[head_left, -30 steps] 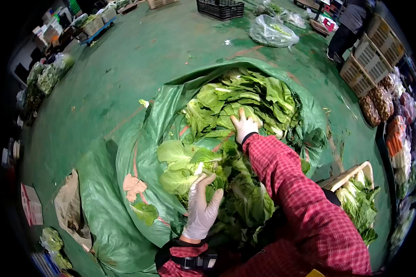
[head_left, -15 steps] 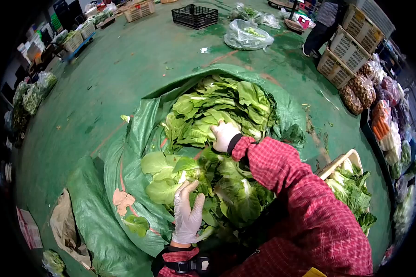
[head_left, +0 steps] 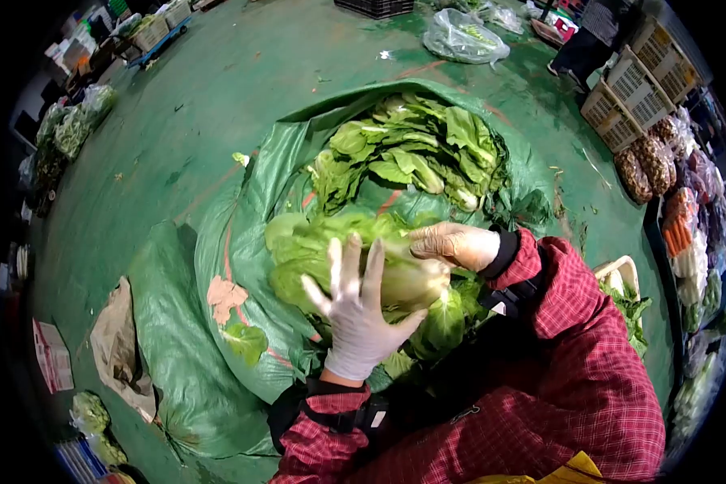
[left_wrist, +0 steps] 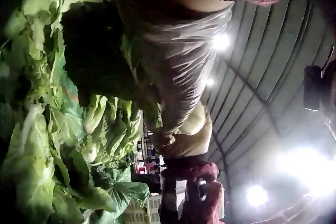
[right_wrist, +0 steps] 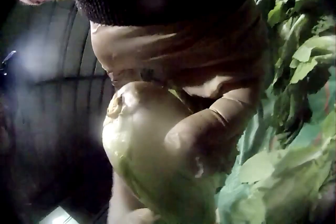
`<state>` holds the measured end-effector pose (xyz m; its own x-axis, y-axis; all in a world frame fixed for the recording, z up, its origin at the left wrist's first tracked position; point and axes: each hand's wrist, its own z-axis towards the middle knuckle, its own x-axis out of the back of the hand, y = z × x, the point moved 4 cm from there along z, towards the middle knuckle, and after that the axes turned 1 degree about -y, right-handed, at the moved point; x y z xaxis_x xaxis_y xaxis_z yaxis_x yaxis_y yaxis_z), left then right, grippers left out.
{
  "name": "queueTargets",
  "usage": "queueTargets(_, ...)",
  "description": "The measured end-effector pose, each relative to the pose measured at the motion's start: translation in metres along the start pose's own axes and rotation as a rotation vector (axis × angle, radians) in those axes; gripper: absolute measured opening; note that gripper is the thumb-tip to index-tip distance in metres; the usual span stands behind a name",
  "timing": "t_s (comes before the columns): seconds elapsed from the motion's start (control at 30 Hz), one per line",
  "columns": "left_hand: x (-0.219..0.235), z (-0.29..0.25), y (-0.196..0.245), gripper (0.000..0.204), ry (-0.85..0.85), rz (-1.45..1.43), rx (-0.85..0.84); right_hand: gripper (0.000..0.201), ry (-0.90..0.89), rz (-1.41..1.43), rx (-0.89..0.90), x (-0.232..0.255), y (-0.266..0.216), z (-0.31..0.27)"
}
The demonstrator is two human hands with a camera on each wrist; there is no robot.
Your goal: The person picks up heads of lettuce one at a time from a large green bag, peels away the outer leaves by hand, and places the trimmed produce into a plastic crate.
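A head of leafy greens [head_left: 415, 282] with a pale, thick base lies between both gloved hands, over the open green sack. My right hand [head_left: 460, 244] grips it near the base; in the right wrist view the fingers [right_wrist: 207, 129] curl round the pale base [right_wrist: 139, 134]. My left hand [head_left: 353, 327] rests against the leaves from the near side, its fingers spread and straight. More leafy heads [head_left: 440, 323] lie beneath, partly hidden by the held one. Beyond the hands, stacked greens [head_left: 411, 145] fill the far side of the sack.
The green sack [head_left: 218, 250] spreads over the green floor, with a loose leaf [head_left: 246, 343] on it. A pale crate [head_left: 625, 270] of greens stands at the right. Stacked crates [head_left: 637, 89] and bagged vegetables [head_left: 678, 222] line the far right. A clear bag [head_left: 464, 36] lies ahead.
My right hand has drawn back from the far pile with a head of greens, which now lies at the left hand. The left fingers have spread over its leaves.
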<state>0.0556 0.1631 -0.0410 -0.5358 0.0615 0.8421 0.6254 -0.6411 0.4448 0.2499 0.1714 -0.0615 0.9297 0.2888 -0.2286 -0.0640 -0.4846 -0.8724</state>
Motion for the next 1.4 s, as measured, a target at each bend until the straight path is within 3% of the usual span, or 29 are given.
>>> queueTargets(0.03,-0.004,0.0,-0.004,0.113,0.05,-0.103,-0.013,0.042,0.025,-0.006,-0.044,-0.007,0.004,-0.001)
queueTargets(0.07,-0.007,-0.001,-0.009,0.108,0.105,-0.204,-0.025,0.043,-0.074,0.006,-0.054,-0.024,-0.013,-0.013)
queueTargets(0.13,-0.006,0.0,-0.018,0.103,0.073,-0.474,-0.002,0.043,-0.027,-0.03,-0.004,-0.031,-0.012,-0.018)
queueTargets(0.17,-0.005,0.0,-0.022,0.1,0.059,-0.607,0.008,0.045,-0.029,-0.039,-0.076,-0.027,-0.01,-0.023)
queueTargets(0.2,-0.006,-0.001,-0.025,0.097,0.076,-0.722,-0.001,0.047,-0.052,-0.032,0.048,-0.027,-0.016,-0.029)
queueTargets(0.27,-0.012,-0.001,-0.022,0.092,0.105,-0.969,-0.026,0.045,-0.01,-0.21,0.03,-0.019,-0.027,-0.04)
queueTargets(0.33,-0.016,-0.007,-0.021,0.088,-0.004,-1.141,0.092,0.04,0.208,-0.22,0.161,-0.012,-0.038,-0.049)
queueTargets(0.4,-0.018,-0.01,-0.024,0.088,-0.135,-1.306,0.218,0.045,0.197,-0.106,0.394,-0.011,-0.045,-0.054)
queueTargets(0.43,-0.023,-0.014,-0.028,0.086,-0.19,-1.311,0.264,0.057,0.199,-0.149,0.413,-0.02,-0.055,-0.058)
queueTargets(0.53,-0.037,-0.025,-0.041,0.083,-0.473,-1.73,0.488,0.087,0.046,-0.619,0.593,-0.033,-0.064,-0.046)
queueTargets(0.57,-0.041,-0.028,-0.045,0.074,-0.536,-1.8,0.509,0.092,-0.047,-0.631,0.541,-0.033,-0.057,-0.039)
queueTargets(0.67,-0.076,-0.035,-0.057,0.069,-0.624,-1.965,0.394,0.079,-0.192,-0.691,0.354,-0.043,-0.047,-0.035)
queueTargets(0.7,-0.029,-0.029,-0.031,0.063,-0.555,-2.183,0.456,0.074,-0.159,-0.7,0.366,-0.046,-0.049,-0.036)
queueTargets(0.73,-0.043,-0.039,-0.046,0.062,-0.637,-2.129,0.515,0.069,-0.165,-0.479,0.343,-0.043,-0.046,-0.034)
queueTargets(0.77,-0.066,-0.053,-0.076,0.061,-0.72,-2.069,0.573,0.065,-0.054,-0.375,0.336,-0.031,-0.051,-0.034)
queueTargets(0.8,-0.058,-0.048,-0.075,0.06,-0.801,-2.007,0.627,0.061,0.056,-0.272,0.327,-0.015,-0.058,-0.034)
queueTargets(0.83,-0.042,-0.051,-0.058,0.081,-0.654,-2.35,0.588,0.053,0.238,-0.243,0.424,0.005,-0.068,-0.036)
queueTargets(0.87,-0.044,-0.053,-0.061,0.071,-0.632,-2.27,0.612,0.05,0.302,-0.29,0.557,0.015,-0.074,-0.037)
queueTargets(0.97,-0.059,-0.049,-0.072,0.059,-0.538,-2.062,0.578,0.053,0.121,-0.293,0.447,-0.019,-0.077,-0.045)
queueTargets(1.0,-0.064,-0.047,-0.076,0.058,-0.507,-1.995,0.558,0.055,0.19,-0.549,0.357,-0.043,-0.079,-0.046)
queueTargets(1.07,-0.046,-0.032,-0.06,0.066,-0.464,-1.817,0.62,0.049,0.333,-0.806,0.569,-0.07,-0.061,-0.037)
queueTargets(1.13,-0.052,-0.025,-0.053,0.079,-0.352,-1.571,0.607,0.045,0.347,-0.708,0.632,-0.075,-0.048,-0.023)
queueTargets(1.2,-0.04,-0.02,-0.044,0.081,-0.174,-1.609,0.43,0.042,0.336,-0.527,0.304,-0.071,-0.039,-0.025)
queueTargets(1.23,-0.034,-0.016,-0.042,0.087,-0.213,-1.535,0.406,0.041,0.328,-0.431,0.141,-0.068,-0.033,-0.027)
queueTargets(1.33,-0.02,-0.005,-0.04,0.089,-0.262,-1.259,0.253,0.037,0.276,-0.798,0.497,-0.051,-0.033,-0.03)
queueTargets(1.37,-0.024,-0.006,-0.045,0.087,-0.288,-1.165,0.286,0.035,0.314,-1.004,0.617,-0.05,-0.04,-0.034)
queueTargets(1.4,-0.023,-0.007,-0.045,0.082,-0.353,-1.132,0.335,0.033,0.271,-1.179,0.536,-0.045,-0.044,-0.036)
